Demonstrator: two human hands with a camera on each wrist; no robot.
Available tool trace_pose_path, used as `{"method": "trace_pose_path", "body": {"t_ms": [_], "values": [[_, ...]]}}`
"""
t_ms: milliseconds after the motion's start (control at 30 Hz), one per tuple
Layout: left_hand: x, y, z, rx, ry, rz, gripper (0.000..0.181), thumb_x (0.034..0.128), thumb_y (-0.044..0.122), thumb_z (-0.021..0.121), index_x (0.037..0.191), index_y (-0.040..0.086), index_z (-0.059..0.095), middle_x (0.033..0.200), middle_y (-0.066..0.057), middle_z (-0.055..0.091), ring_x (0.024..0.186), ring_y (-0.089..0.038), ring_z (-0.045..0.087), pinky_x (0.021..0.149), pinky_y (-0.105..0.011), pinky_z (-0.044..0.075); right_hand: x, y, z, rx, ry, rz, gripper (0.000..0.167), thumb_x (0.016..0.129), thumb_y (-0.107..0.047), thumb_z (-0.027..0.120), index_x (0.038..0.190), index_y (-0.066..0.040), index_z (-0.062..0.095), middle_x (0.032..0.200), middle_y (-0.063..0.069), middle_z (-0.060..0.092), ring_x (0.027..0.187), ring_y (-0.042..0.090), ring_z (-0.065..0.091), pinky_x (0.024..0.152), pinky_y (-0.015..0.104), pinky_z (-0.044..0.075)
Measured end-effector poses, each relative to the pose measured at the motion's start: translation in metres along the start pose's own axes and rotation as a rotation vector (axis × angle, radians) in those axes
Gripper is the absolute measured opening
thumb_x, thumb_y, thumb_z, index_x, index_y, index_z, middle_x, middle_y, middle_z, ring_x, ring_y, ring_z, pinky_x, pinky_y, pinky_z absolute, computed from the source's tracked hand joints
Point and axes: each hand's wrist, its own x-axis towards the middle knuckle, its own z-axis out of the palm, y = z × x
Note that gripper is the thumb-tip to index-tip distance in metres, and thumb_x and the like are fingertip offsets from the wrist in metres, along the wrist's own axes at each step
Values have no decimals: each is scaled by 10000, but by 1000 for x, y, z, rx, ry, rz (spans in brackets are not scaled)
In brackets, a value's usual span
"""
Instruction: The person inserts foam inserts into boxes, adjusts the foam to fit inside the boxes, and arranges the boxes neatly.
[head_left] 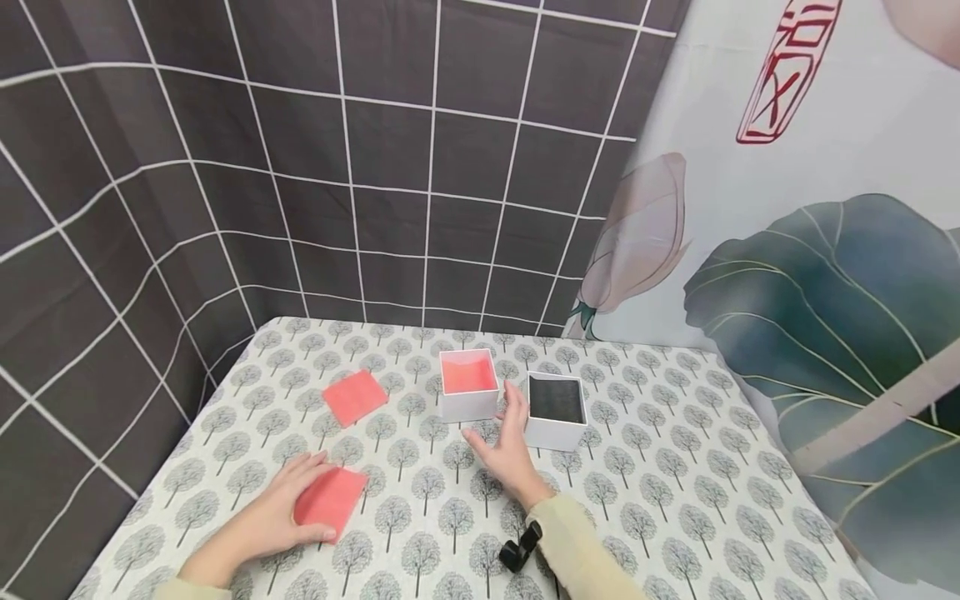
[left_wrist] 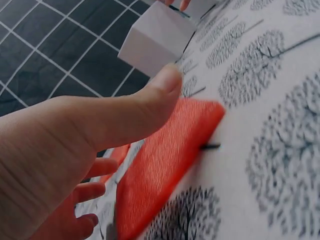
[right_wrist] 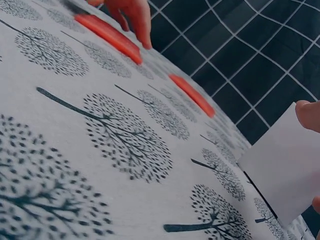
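Note:
My left hand is spread over a flat, soft-looking red square, like folded cloth, at the front left. In the left wrist view its thumb extends over one side of that square; whether the skin touches is unclear. Farther back lies a second red square. My right hand hovers with thumb and fingers apart, close to the front right corner of a white box with red material inside. Just right of this hand stands another white box holding black material. Nothing shows in the right hand's grasp.
A tree-print cloth covers the table. Behind it hangs a dark curtain with a white grid, and to the right a light curtain with leaf and flower prints. A black strap device sits on the right wrist.

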Motion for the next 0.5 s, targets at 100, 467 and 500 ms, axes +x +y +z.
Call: {"method": "trace_pose_path", "body": {"t_ms": [100, 467, 500], "values": [[-3, -1, -2, -26, -35, -31, 991, 549, 577, 781, 1343, 71, 472, 1405, -228, 370, 1276, -497, 243, 874, -753, 258, 6, -1, -4, 4, -1, 56, 1041, 759, -227, 768, 1487, -161, 26, 1492, 137, 65, 1261, 382, 324, 1035, 493, 333], [-8, -10, 2, -66, -111, -100, 1056, 519, 416, 844, 1421, 122, 380, 1486, -144, 261, 1301, -413, 218, 918, -697, 308, 40, 26, -2, 59, -112, 164, 1183, 687, -241, 828, 1487, -112, -34, 1530, 155, 76, 1320, 385, 274, 1080, 472, 256], [-8, -10, 2, -70, -119, -111, 1060, 517, 408, 848, 1425, 133, 375, 1491, -134, 253, 1305, -407, 211, 922, -699, 302, 42, 27, -2, 55, -118, 171, 1192, 682, -245, 833, 1488, -126, -37, 1535, 143, 69, 1335, 357, 255, 1090, 466, 235]]}}
